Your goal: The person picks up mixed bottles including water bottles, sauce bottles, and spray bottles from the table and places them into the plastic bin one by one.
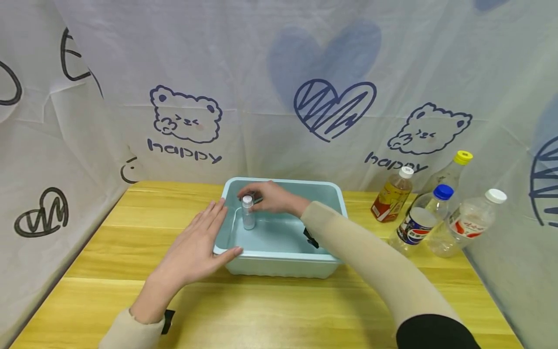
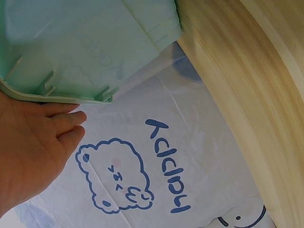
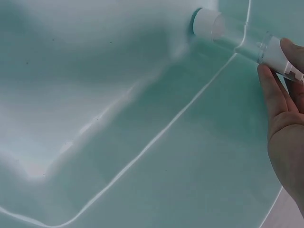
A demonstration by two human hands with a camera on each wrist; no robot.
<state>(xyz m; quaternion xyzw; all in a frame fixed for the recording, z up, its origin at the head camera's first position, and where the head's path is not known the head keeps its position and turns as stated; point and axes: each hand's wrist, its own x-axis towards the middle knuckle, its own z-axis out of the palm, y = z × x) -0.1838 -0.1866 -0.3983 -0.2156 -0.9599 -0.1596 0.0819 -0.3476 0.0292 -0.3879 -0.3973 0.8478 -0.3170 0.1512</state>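
Black upper sleeve (image 1: 436,333) nearest, lower right. I've got right hand (image 1: 274,196) pinching small bottle (image 1: 248,219) near its top, inside tub (image 1: 283,267), centre-left; left hand (image 1: 193,249) at rim, fingers straight, thumb splayed. Can't tell if base sits flat; tilted release could topple it.

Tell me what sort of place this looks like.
Probably a makeshift recording corner indoors: a wood-grained table backed by hanging sheets printed with bears and hearts, with a plastic bin and a cluster of bottles on it.
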